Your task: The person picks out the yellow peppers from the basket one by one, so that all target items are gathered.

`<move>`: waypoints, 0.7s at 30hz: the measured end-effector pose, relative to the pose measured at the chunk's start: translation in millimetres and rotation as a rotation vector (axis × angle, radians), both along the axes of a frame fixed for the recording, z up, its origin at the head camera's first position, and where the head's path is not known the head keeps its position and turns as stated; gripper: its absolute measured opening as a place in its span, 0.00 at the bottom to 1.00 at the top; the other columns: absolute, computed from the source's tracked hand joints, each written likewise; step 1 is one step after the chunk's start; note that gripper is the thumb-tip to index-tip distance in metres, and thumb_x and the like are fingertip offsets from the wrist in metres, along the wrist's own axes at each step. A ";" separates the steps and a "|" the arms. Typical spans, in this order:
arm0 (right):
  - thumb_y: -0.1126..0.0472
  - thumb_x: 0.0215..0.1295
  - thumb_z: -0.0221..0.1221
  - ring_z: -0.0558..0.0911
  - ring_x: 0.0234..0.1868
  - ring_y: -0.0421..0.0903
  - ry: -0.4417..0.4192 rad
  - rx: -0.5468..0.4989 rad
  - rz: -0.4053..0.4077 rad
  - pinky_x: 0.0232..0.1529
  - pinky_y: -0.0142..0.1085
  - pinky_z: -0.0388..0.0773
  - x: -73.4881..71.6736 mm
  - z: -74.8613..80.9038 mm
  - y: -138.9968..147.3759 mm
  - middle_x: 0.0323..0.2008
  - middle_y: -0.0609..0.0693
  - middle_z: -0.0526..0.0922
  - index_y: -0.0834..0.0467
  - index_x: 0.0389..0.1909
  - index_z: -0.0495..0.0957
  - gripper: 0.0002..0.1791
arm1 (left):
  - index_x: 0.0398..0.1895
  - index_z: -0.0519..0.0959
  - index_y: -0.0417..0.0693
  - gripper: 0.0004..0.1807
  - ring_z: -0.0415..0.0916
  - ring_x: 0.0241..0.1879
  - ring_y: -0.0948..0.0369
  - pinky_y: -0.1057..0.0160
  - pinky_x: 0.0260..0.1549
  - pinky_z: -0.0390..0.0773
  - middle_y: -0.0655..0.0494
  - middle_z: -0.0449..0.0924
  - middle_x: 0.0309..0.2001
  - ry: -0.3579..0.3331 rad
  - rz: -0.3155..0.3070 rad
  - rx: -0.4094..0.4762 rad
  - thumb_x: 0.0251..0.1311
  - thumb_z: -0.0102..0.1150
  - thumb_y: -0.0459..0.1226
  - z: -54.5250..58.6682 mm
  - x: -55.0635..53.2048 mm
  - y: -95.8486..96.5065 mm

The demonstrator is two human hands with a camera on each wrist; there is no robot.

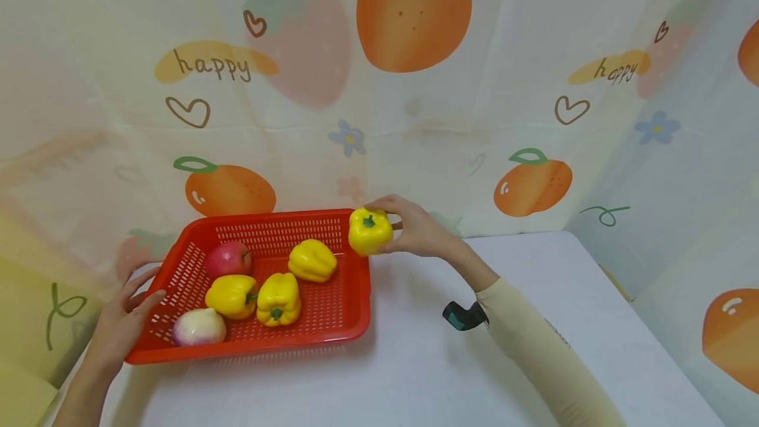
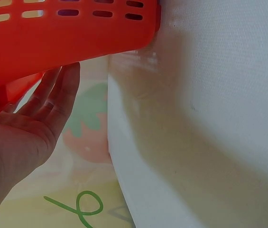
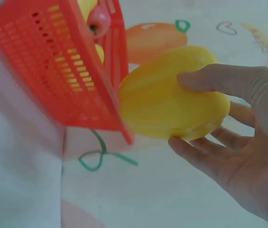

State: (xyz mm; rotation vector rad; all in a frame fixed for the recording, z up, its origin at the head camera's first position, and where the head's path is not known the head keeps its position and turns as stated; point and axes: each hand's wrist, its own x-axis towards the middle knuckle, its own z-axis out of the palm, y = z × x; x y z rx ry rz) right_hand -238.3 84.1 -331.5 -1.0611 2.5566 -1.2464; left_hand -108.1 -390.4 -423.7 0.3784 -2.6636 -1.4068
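Observation:
My right hand (image 1: 418, 228) grips a yellow bell pepper (image 1: 369, 232) with a green stem, holding it over the right rim of a red plastic basket (image 1: 296, 341). In the right wrist view, the thumb presses one side of the pepper (image 3: 162, 95) and the fingers support the other. My left hand (image 1: 121, 318) holds the left rim of the basket, thumb over the edge and fingers on the outer side. Inside the basket lie three more yellow bell peppers (image 1: 312, 260), a red apple (image 1: 228, 259) and a white-and-purple turnip (image 1: 199, 327).
The basket stands on a table with a white cloth (image 1: 415, 361). A fruit-printed curtain (image 1: 427, 124) hangs behind the table and along its sides. A small dark device (image 1: 464, 316) sticks out at the right wrist.

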 end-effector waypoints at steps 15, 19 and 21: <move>0.69 0.52 0.70 0.70 0.62 0.54 -0.029 -0.021 -0.054 0.55 0.48 0.76 -13.8 -15.0 21.0 0.61 0.56 0.71 0.62 0.64 0.70 0.36 | 0.77 0.53 0.51 0.34 0.70 0.32 0.82 0.71 0.28 0.78 0.20 0.60 0.63 -0.007 0.006 0.009 0.73 0.46 0.50 -1.8 0.2 -2.3; 0.70 0.52 0.69 0.71 0.61 0.55 -0.048 -0.006 -0.061 0.55 0.46 0.77 -18.7 -23.1 23.9 0.61 0.56 0.72 0.63 0.64 0.71 0.35 | 0.77 0.54 0.52 0.34 0.71 0.31 0.81 0.69 0.28 0.79 0.20 0.60 0.63 0.002 0.007 0.007 0.73 0.47 0.50 -2.3 0.1 -1.4; 0.70 0.53 0.69 0.71 0.62 0.55 -0.058 0.001 -0.066 0.55 0.46 0.77 -21.0 -27.4 25.2 0.62 0.56 0.72 0.63 0.64 0.70 0.35 | 0.77 0.55 0.52 0.33 0.71 0.31 0.81 0.69 0.28 0.79 0.20 0.60 0.63 0.010 0.007 0.005 0.73 0.47 0.49 -2.2 0.1 -0.9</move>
